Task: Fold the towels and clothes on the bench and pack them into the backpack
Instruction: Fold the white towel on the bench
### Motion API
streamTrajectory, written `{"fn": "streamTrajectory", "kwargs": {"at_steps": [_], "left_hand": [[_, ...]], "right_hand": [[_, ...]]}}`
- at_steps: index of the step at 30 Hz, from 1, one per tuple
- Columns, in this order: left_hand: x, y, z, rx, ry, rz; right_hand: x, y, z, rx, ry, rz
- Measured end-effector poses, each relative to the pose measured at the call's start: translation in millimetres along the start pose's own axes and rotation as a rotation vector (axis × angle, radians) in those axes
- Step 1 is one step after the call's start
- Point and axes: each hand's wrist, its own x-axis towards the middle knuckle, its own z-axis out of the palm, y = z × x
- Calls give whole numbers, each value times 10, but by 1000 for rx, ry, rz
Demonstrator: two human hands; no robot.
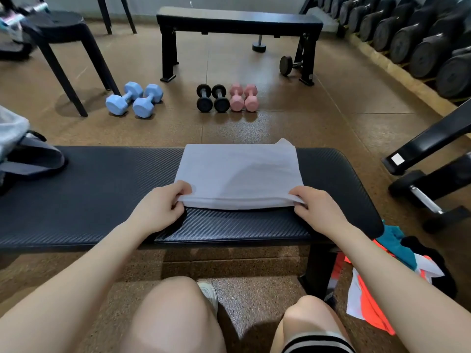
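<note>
Fingers of the left hand (163, 205) curl around the near left corner of a white towel (239, 174), thumb on top of the fabric and the other fingers tucked beneath the edge. Across from them, the right hand (316, 210) pinches the near right corner the same way, thumb above and fingers below. Between the two grips the towel's near edge is lifted slightly off the black bench (102, 194), showing folded layers. Beyond the fingers the towel lies flat across the padded top, its far edge reaching the bench's far side.

Far to the left of the left fingers, at the bench's end, sits a grey backpack (23, 151), partly cut off by the frame edge. Below and to the right of the right hand, a heap of clothes (377, 296) in orange, white, teal and black lies on the floor beside the bench leg.

Farther out past the towel, blue dumbbells (135, 99), black dumbbells (212, 98) and pink dumbbells (243, 97) rest on the floor in front of a second bench (239, 21).
</note>
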Motion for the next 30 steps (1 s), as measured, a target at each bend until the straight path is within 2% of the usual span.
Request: {"fn": "streamTrajectory", "kwargs": {"at_steps": [3, 5, 9, 13, 16, 22, 27, 30], "left_hand": [[58, -28, -4, -243, 108, -125], [108, -67, 21, -253, 135, -174], [140, -63, 5, -213, 14, -146], [163, -137, -89, -257, -89, -145], [161, -168, -121, -341, -55, -180], [3, 18, -182, -419, 80, -180], [-167, 185, -360, -537, 185, -142], [-218, 258, -409, -615, 187, -118]], "right_hand": [[63, 30, -12, 551, 34, 229], [77, 79, -32, 743, 0, 260], [82, 102, -60, 809, -111, 237], [132, 108, -18, 721, 26, 274], [134, 48, -1, 693, 66, 281], [83, 8, -122, 696, -5, 294], [-125, 39, -306, 969, -51, 225], [-163, 84, -378, 1086, -76, 209]]}}
